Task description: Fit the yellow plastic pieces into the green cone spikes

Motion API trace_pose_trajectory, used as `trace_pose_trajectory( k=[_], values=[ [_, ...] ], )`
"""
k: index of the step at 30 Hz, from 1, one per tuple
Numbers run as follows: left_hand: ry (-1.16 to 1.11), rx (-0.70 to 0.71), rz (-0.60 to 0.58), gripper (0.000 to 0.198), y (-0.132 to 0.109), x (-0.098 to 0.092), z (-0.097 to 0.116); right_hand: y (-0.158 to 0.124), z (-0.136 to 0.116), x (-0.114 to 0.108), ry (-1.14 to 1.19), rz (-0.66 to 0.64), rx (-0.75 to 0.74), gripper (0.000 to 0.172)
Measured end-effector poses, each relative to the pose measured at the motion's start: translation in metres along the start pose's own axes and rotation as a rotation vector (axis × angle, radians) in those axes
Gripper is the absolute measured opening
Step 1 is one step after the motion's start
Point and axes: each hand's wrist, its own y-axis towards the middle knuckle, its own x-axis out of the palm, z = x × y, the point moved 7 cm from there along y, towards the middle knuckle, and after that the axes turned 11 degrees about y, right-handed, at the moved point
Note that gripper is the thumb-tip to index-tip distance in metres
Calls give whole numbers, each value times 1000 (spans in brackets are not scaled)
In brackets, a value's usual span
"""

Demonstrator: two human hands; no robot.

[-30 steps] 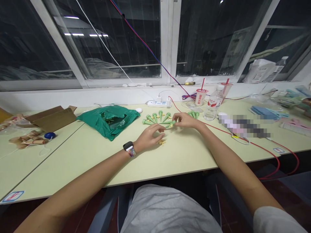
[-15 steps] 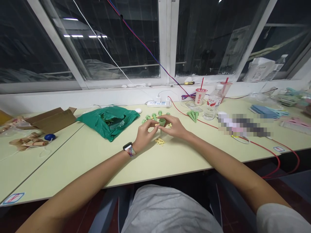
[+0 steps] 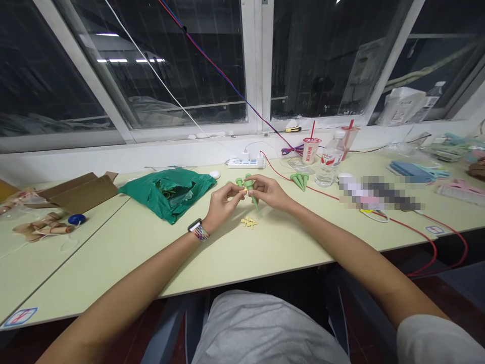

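A green cone-shaped plastic spike [image 3: 249,185] is held above the table by my right hand [image 3: 273,193], its pointed end slanting down. Fingers of my left hand [image 3: 223,203] pinch a small yellow plastic piece [image 3: 245,191] against the spike's side. How far the piece sits in the spike is hidden by the fingertips. Just below both hands lies a small pile of yellow pieces [image 3: 249,222]. Behind my hands is another green spike [image 3: 239,181], partly covered. Several more green spikes [image 3: 300,180] lie together to the right.
Left of my hands is a torn green plastic bag [image 3: 182,194], then a cardboard box [image 3: 81,192] and wooden toys [image 3: 45,224]. A power strip [image 3: 246,164] stands at the wall. On the right are a drink cup [image 3: 311,150], a water bottle [image 3: 330,161] and a red cable [image 3: 401,227].
The spike has tipped over, so its open top no longer faces me and its point shows below my right hand. My left hand has shifted slightly, still pinching at the spike.
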Motion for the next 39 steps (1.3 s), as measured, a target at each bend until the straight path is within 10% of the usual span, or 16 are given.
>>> trace_pose_trajectory(
  k=[6, 9, 12, 19, 39],
  values=[
    [-253, -238, -4, 42, 2, -9, -27, -1, -26, -79, -338, 368, -72, 41],
    [-97, -167, -22, 36, 5, -17, -31, -22, -42, -154, -635, 802, 80, 44],
    [9, -93, -164, 31, 3, -6, -31, -35, -49, -190, -977, 847, 308, 40],
    [156, 28, -426, 25, -13, 24, -23, -52, -20, -199, -1263, 695, 717, 42],
    [281, 143, -536, 21, -18, 32, -13, -57, -6, -197, -1330, 621, 854, 40]
  ],
)
